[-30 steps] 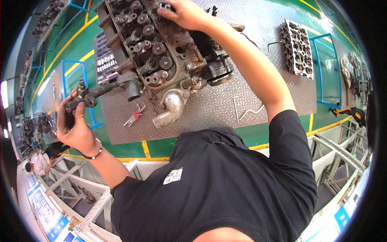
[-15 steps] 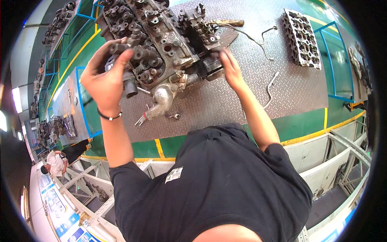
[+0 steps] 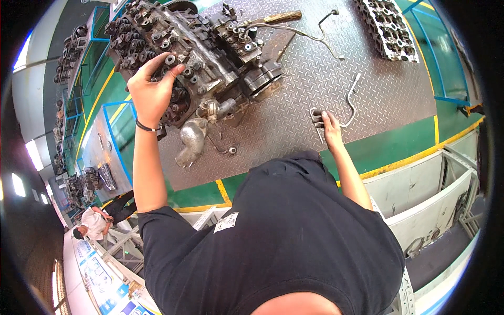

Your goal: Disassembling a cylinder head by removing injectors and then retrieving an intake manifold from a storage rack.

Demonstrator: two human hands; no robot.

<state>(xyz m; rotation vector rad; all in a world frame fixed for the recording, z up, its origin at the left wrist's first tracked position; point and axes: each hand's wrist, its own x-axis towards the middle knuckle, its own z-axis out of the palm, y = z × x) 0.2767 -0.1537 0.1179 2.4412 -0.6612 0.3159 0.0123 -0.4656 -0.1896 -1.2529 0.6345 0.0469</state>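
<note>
A greasy engine cylinder head (image 3: 210,73) with exposed valve springs lies at the upper left of the metal table. My left hand (image 3: 153,92) is over its near left side. Thumb and forefinger pinch a small dark metal engine part (image 3: 170,60) with a round end; whether it is attached to the head cannot be seen. Low over the table, on the right, my right hand (image 3: 332,130) grips a small dark metal piece (image 3: 317,118), partly hidden by the fingers. A thin bent metal pipe (image 3: 350,102) lies right beside that hand.
A silvery curved pipe elbow (image 3: 193,137) sticks out of the engine's near end. Another cylinder head (image 3: 387,29) lies at the far right of the tread-plate table (image 3: 283,126). A hose, a wooden handle and a small fitting lie about. Another person (image 3: 93,223) is at far left.
My right hand has left the engine's right side, moving right and nearer to me, and now holds a dark metal piece. My left hand stays at the engine. The view has shifted.
</note>
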